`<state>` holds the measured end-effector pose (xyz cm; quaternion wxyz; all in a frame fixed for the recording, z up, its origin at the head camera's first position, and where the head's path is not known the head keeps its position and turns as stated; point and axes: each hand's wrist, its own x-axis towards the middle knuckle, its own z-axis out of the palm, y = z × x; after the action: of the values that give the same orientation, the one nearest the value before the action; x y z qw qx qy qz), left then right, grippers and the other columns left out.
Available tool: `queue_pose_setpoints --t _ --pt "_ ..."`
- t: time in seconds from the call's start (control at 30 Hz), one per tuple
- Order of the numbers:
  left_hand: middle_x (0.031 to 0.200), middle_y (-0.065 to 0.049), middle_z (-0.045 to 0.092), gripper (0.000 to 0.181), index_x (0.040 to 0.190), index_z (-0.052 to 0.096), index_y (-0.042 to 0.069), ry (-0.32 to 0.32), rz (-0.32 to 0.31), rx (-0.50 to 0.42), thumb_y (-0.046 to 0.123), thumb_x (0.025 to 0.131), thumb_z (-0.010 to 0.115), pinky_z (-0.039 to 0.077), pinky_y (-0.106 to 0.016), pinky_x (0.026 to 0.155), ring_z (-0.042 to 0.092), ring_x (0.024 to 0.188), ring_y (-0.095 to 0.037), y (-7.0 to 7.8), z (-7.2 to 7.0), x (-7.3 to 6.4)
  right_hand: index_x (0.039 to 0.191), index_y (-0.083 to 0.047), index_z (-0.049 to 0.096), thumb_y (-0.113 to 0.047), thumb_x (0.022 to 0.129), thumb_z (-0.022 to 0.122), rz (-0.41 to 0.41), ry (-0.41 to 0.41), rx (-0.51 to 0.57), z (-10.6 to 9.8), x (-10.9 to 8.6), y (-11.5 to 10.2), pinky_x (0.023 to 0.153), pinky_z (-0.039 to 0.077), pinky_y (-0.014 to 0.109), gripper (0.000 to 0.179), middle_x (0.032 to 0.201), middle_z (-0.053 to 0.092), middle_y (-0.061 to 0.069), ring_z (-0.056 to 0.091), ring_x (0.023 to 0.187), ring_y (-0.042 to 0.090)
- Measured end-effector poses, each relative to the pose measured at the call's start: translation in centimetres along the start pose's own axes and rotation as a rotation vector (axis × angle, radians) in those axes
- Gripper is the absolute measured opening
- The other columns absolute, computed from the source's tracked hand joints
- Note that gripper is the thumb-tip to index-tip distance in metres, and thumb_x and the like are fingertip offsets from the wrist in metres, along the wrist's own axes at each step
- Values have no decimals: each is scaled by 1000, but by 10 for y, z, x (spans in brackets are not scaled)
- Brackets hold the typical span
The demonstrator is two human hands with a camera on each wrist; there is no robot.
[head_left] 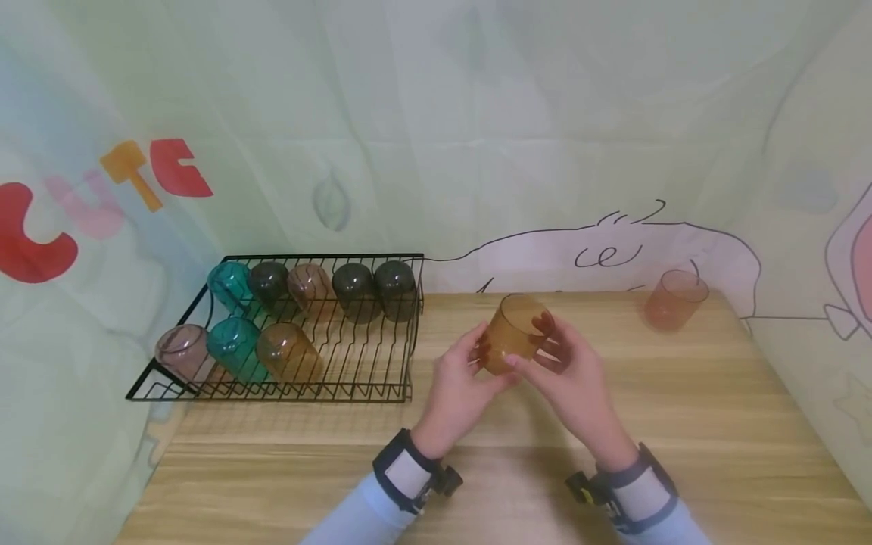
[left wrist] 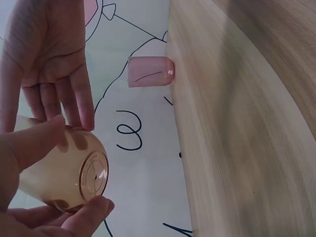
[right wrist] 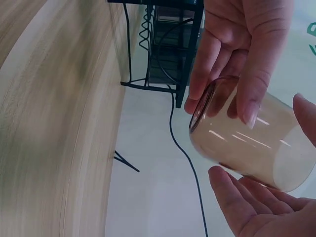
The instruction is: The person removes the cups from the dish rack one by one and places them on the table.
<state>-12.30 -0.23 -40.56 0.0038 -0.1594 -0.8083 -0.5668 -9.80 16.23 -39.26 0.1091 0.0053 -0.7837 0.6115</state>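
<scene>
An amber drinking glass (head_left: 516,333) is held up over the wooden table, its mouth facing upward and slightly tilted. My left hand (head_left: 463,378) grips it from the left, thumb and fingers on opposite sides near the base in the left wrist view. From the right, my right hand (head_left: 568,378) holds it too, its thumb on the near side and fingers behind. The round base of the amber glass (left wrist: 95,174) shows in the left wrist view. At the back right stands a pinkish-red glass (head_left: 676,300), mouth up, apart from both hands.
A black wire rack (head_left: 368,390) stands on the table (head_left: 477,492) at the left. Several upside-down glasses fill its two rows, including a teal glass (head_left: 235,348), a dark grey glass (head_left: 356,291) and another amber glass (head_left: 289,354). Printed cloth (head_left: 436,136) hangs behind the table.
</scene>
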Motion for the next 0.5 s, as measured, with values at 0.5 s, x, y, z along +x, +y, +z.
queue_pose_setpoints --t 0.5 --pt "137 -2 52 78 137 42 20 -22 -115 104 34 70 80 50 -22 92 57 118 -14 -6 6 2 133 -10 47 -22 71 82 -19 32 -77 6 -7 -23 89 54 41 72 131 55 8 57 116 27"
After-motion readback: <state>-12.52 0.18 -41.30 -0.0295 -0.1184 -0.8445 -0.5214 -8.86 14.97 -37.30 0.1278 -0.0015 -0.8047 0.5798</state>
